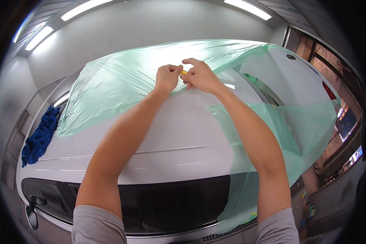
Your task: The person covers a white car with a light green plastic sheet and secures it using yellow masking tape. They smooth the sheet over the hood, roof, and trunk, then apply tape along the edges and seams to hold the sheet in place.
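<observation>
Both my arms reach across the white roof (183,126) of a car. My left hand (168,76) is closed in a pinch at a small yellow piece that looks like masking tape (184,72). Against its other side, the thumb and fingers of my right hand (201,76) grip it, with the index finger raised. Most of this piece is hidden by my fingers. Just beneath and beyond my hands, thin green masking film (122,81) covers the far part of the roof, wrinkled and shiny.
A second green film sheet (272,134) drapes over the rear right. At the left lies a blue cloth (40,134). Dark side windows (171,203) and a mirror (31,217) line the near side. A pale wall (150,28) stands behind; glazed doors (325,57) are at right.
</observation>
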`<state>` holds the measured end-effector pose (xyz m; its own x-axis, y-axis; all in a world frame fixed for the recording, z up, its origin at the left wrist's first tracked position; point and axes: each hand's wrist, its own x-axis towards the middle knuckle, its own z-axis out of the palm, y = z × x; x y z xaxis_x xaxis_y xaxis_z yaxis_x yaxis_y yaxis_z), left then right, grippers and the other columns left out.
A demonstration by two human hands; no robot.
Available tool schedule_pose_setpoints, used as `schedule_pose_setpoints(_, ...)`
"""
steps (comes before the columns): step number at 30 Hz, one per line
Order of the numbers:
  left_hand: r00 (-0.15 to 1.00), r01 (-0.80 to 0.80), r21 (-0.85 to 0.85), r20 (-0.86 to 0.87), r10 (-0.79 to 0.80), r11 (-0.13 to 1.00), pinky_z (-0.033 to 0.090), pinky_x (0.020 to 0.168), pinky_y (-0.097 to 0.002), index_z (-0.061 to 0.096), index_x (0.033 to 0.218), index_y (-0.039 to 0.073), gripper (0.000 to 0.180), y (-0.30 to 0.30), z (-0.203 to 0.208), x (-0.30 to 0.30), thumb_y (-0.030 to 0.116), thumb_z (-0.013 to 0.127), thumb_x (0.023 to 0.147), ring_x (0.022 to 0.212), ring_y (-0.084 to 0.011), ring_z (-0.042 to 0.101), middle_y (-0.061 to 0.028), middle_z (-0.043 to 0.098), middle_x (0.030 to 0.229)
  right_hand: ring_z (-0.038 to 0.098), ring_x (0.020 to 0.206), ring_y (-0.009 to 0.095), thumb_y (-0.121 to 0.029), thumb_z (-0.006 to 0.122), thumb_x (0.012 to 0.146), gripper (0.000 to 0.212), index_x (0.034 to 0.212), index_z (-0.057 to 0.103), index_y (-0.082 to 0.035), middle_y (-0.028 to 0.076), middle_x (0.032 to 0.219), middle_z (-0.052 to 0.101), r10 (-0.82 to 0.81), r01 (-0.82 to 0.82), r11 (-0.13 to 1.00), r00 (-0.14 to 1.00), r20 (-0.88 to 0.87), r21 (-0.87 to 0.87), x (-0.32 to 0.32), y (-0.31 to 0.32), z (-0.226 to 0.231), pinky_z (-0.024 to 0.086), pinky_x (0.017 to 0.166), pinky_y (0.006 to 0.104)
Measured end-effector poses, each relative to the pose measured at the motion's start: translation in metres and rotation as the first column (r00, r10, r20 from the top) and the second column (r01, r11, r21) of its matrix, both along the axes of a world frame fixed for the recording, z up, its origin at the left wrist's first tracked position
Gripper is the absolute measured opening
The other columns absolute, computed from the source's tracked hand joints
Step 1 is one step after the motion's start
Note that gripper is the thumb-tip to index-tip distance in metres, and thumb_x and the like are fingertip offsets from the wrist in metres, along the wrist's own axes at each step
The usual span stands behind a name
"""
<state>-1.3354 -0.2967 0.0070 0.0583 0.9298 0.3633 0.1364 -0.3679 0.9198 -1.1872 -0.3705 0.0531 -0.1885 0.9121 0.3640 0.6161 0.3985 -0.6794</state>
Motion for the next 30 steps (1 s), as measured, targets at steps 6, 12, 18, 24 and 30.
schedule_pose_setpoints(6,0.910,-0.204,0.100,-0.348,0.226,0.974,0.056,0.084,-0.0420,0.073,0.109,-0.002,0.029,0.012,-0.010,0.007,0.023,0.070,0.096,0.096,-0.0354,0.072,-0.0216,0.075,0.099,0.065,0.055,0.022,-0.020,0.053,0.100,0.037,0.127,0.070,-0.001,0.013,0.070,0.069,-0.070,0.134,0.989,0.809,0.583,-0.067,-0.002,-0.035,0.016,0.056,0.062,0.0372)
schedule_pose_setpoints(12,0.705,-0.164,0.118,-0.681,0.200,0.979,0.056,0.091,-0.0412,0.074,0.111,0.001,0.036,0.017,-0.006,0.011,0.028,0.078,0.087,0.107,-0.0335,0.069,-0.0172,0.070,0.118,0.062,0.052,0.022,-0.017,0.046,0.099,0.042,0.134,0.067,-0.005,0.013,0.066,0.064,-0.028,0.213,0.956,0.751,0.660,-0.202,0.016,-0.068,0.018,0.054,0.054,0.0378)
schedule_pose_setpoints(18,0.765,-0.103,0.193,-0.612,0.202,0.976,0.052,0.096,-0.0390,0.073,0.110,0.003,0.040,0.010,-0.006,0.005,0.026,0.084,0.080,0.112,-0.0295,0.067,-0.0177,0.072,0.122,0.058,0.050,0.025,-0.011,0.045,0.094,0.034,0.110,0.073,-0.002,0.014,0.066,0.064,0.008,0.217,0.952,0.692,0.722,-0.218,0.020,-0.066,0.007,0.051,0.050,0.0396)
schedule_pose_setpoints(24,0.581,0.130,0.063,-0.814,-0.024,0.990,0.037,0.115,-0.0465,0.062,0.139,0.010,0.069,0.007,-0.003,0.002,0.054,0.073,0.086,0.135,-0.0315,0.054,-0.0152,0.061,0.142,0.061,0.053,0.024,-0.008,0.046,0.086,0.031,0.100,0.073,-0.001,0.013,0.066,0.066,0.002,0.249,0.938,0.690,0.724,-0.240,0.012,-0.078,0.015,0.051,0.052,0.0392)
schedule_pose_setpoints(30,0.358,0.135,0.043,-0.934,-0.008,0.990,0.018,0.127,-0.0503,0.037,0.159,0.005,0.110,-0.014,0.001,0.004,0.077,0.062,0.080,0.156,-0.0292,0.026,-0.0150,0.035,0.166,0.067,0.061,0.024,-0.006,0.046,0.082,0.030,0.100,0.069,0.001,0.011,0.071,0.069,0.024,0.262,0.929,0.664,0.747,-0.262,0.016,-0.073,0.018,0.055,0.060,0.0399)
